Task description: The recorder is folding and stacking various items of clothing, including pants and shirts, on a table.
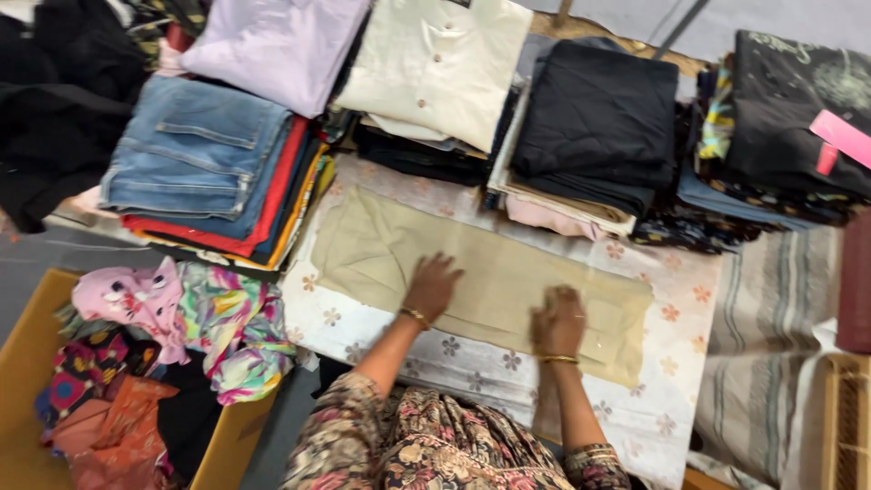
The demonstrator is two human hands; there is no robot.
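both the left hand (434, 286) and right hand (558, 320) lay spread, palms down, pinning the folded beige trousers (490, 272) flat on the floral sheet (472, 363).

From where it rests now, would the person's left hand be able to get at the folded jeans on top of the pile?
Probably yes. The left hand lies flat on the khaki garment, and the folded jeans top a pile up to its left, uncovered, with nothing between.
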